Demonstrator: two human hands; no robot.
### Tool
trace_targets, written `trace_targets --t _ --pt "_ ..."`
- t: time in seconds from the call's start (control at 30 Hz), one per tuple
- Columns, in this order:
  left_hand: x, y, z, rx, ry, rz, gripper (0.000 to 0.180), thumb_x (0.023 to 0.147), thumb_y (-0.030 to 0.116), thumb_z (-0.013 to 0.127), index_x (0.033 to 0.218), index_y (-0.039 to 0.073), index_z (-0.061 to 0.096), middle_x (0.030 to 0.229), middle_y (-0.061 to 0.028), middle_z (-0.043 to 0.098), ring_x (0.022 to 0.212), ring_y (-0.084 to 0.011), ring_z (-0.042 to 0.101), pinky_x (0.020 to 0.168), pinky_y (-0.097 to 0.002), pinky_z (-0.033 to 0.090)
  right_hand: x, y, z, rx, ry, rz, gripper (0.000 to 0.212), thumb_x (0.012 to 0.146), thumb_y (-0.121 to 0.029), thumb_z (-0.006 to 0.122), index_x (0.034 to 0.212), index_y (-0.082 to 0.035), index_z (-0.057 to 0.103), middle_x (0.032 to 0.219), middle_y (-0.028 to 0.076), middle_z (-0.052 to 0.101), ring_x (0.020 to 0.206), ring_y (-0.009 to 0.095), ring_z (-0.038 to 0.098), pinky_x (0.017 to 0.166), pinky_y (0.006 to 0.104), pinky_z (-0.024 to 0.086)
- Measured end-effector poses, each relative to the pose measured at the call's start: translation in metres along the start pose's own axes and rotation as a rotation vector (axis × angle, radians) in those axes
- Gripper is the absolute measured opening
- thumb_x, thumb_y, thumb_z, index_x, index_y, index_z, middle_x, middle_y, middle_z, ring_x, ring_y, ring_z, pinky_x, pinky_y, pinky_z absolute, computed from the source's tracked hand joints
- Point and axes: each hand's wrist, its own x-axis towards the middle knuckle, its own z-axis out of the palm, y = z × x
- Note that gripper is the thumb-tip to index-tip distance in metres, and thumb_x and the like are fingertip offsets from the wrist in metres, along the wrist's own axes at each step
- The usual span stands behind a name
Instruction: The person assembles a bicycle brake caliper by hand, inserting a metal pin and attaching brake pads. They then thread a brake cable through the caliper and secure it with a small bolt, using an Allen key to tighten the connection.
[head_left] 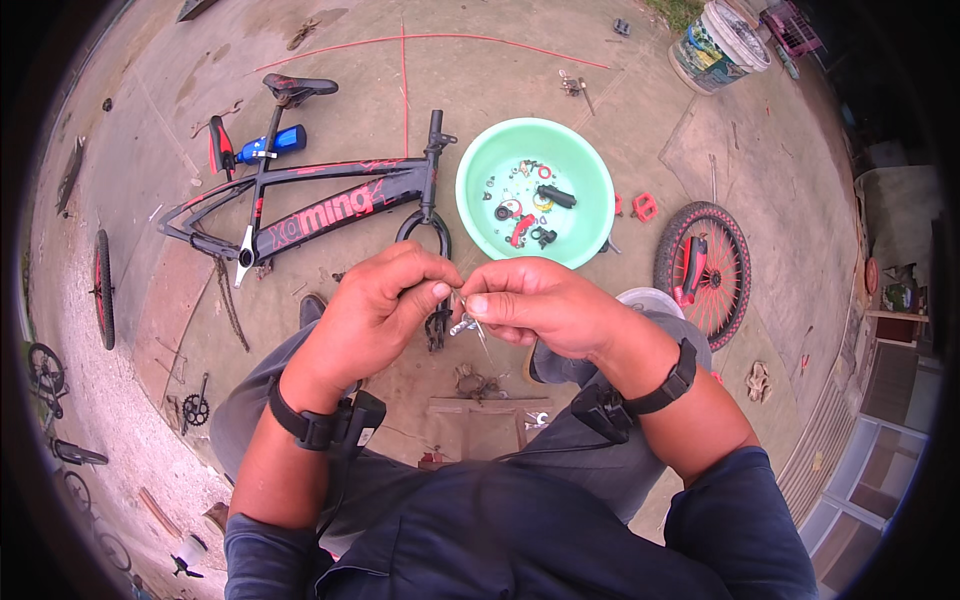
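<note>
In front of me my left hand (393, 295) and my right hand (540, 308) meet, thumbs and fingertips pinched close together. My right hand grips a small silver metal part (463, 326), with thin wire-like pieces (483, 338) sticking out below the fingers. Whatever is between the left fingertips is too small to make out. Just beyond the hands stands a light green basin (480, 225) holding loose bicycle parts, among them a black grip-like piece (557, 196). A black bicycle frame (340, 210) with red markings lies to the left, its fork reaching close to my left hand.
A spoked wheel (718, 285) with a black and red tire lies right of the basin, near a red pedal (644, 207). A crank (196, 405) and a chain (230, 305) lie at left. A large bucket (705, 60) stands far right. Another wheel (103, 290) is at far left.
</note>
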Motion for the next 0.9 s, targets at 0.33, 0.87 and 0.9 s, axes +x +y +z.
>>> trace_targets --t 0.33,0.87,0.9 --pt "-0.001 0.000 -0.002 -0.037 -0.019 0.009 0.006 0.094 0.005 0.062 0.098 0.004 0.065 0.082 -0.0084 0.057 0.076 -0.0217 0.057 0.071 -0.0327 0.047 -0.001 -0.002 0.001 -0.008 -0.033 -0.016 0.028 0.102 -0.029 0.057 0.109 -0.003 0.064 0.072 -0.006 0.048 0.060 0.003 0.038 0.053 0.0199 0.028" --pt "-0.015 0.002 -0.020 -0.195 0.145 -0.052 0.008 0.097 0.007 0.061 0.101 0.001 0.065 0.085 0.0004 0.058 0.076 -0.0077 0.051 0.069 -0.0236 0.043 0.000 -0.008 -0.007 0.002 0.128 -0.073 0.028 0.101 -0.030 0.059 0.107 -0.004 0.064 0.072 -0.005 0.047 0.063 0.005 0.043 0.053 0.0218 0.032" --pt "-0.017 0.003 -0.023 -0.190 0.169 -0.050 0.008 0.097 0.007 0.061 0.101 0.001 0.065 0.084 0.0012 0.057 0.075 -0.0068 0.050 0.068 -0.0227 0.042 0.000 -0.008 -0.008 0.007 0.189 -0.086 0.028 0.101 -0.030 0.059 0.106 -0.004 0.064 0.072 -0.005 0.048 0.063 0.005 0.043 0.053 0.0216 0.032"
